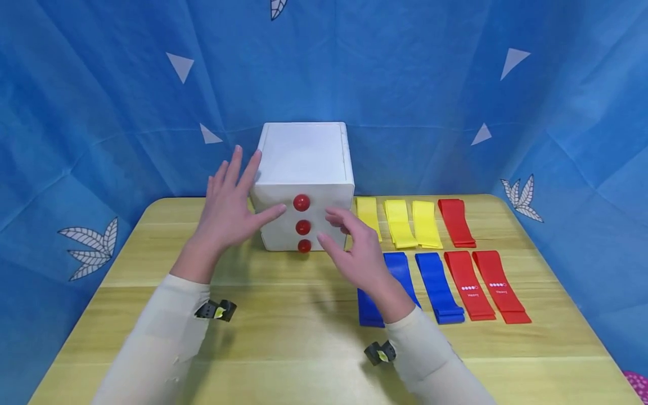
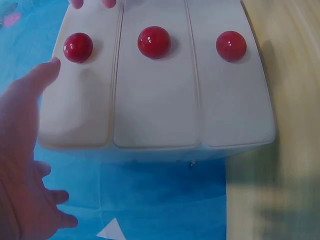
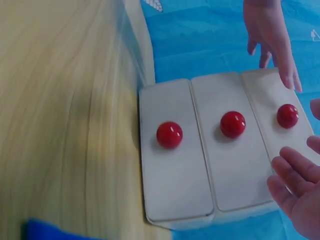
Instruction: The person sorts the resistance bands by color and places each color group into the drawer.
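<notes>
A small white drawer cabinet (image 1: 305, 153) stands at the back of the table, with three drawers stacked in its front. Each drawer bears a round red knob, the top knob (image 1: 301, 202) being nearest the hands. My left hand (image 1: 225, 208) is spread at the cabinet's upper left edge, its thumb reaching across the front; whether it touches cannot be told. In front of the cabinet's right side hovers my right hand (image 1: 360, 254), fingers loosely bent and holding nothing. All the drawers (image 2: 155, 100) look closed in the left wrist view.
Right of the cabinet lie folded flat bands: yellow bands (image 1: 400, 224), red bands (image 1: 468, 286) and blue bands (image 1: 439, 287). My right forearm passes over part of the blue ones. A blue patterned curtain (image 1: 405, 73) hangs behind the wooden table (image 1: 283, 349).
</notes>
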Motion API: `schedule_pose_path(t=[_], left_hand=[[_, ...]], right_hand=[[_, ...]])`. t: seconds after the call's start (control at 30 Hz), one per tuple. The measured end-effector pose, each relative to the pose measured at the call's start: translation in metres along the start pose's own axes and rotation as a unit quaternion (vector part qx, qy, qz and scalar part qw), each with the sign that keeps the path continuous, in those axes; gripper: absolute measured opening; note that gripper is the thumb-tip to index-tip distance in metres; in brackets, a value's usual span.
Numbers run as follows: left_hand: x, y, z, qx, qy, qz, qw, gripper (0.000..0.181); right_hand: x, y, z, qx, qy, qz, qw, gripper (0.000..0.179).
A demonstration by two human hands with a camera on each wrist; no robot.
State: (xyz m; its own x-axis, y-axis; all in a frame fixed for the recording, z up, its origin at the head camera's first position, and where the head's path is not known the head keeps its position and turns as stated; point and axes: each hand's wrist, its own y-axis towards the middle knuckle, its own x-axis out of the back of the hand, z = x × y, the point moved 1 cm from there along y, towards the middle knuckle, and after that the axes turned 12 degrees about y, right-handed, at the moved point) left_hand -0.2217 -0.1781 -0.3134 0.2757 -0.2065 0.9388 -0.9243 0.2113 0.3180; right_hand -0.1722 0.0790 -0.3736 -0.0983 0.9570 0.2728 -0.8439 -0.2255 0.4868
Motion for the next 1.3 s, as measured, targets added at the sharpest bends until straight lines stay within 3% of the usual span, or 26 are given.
schedule_pose_path(t=[0.3,0.6,0.97,1.3], left_hand=[[-0.002,0.015,0.003,0.006,-0.106,0.003,0.9944,0.088],[-0.005,0.028,0.011,0.036,-0.196,0.017,0.9798,0.080],[-0.011,0.032,0.015,0.038,-0.256,0.015,0.9657,0.070],[-0.016,0.029,0.015,0.054,-0.313,0.042,0.9475,0.073]], right_hand=[[-0.015,0.009,-0.003,-0.032,0.048,-0.024,0.9981,0.044],[-0.031,0.018,-0.003,-0.032,0.092,-0.057,0.9936,0.036],[-0.048,0.032,-0.004,0.001,0.117,-0.116,0.9863,0.027],[-0.055,0.038,-0.003,0.008,0.115,-0.153,0.9816,0.022]])
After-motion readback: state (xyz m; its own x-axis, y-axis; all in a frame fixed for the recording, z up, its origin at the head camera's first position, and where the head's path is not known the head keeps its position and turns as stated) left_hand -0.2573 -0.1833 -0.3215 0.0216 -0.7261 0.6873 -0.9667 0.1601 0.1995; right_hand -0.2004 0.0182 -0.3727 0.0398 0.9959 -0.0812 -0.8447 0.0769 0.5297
